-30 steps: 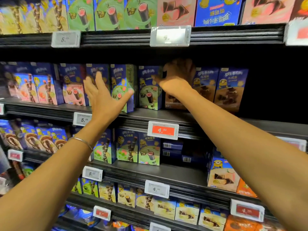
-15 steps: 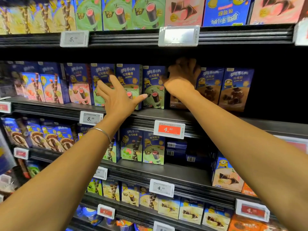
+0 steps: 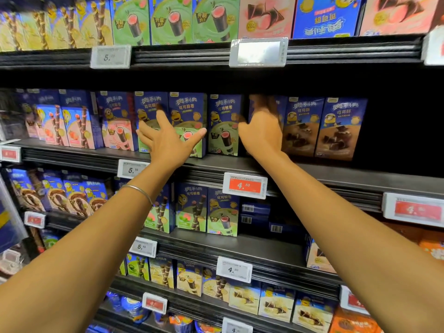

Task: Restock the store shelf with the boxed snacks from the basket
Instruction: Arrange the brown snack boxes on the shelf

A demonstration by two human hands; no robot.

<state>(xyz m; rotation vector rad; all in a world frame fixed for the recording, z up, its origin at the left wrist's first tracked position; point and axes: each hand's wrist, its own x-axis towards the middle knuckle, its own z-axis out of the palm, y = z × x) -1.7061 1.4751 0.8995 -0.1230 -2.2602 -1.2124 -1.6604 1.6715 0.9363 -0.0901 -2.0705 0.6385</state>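
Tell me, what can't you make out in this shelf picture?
Head view:
- Box behind the right hand: front covered by the hand.
- Right fingers: motion-blurred, grip unclear.
- Upper price label: washed out by glare.
- Basket: outside the frame.

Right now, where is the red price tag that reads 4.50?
The red price tag sits just right of centre in the head view, clipped to the shelf edge below the right hand, with a white price tag to its left.
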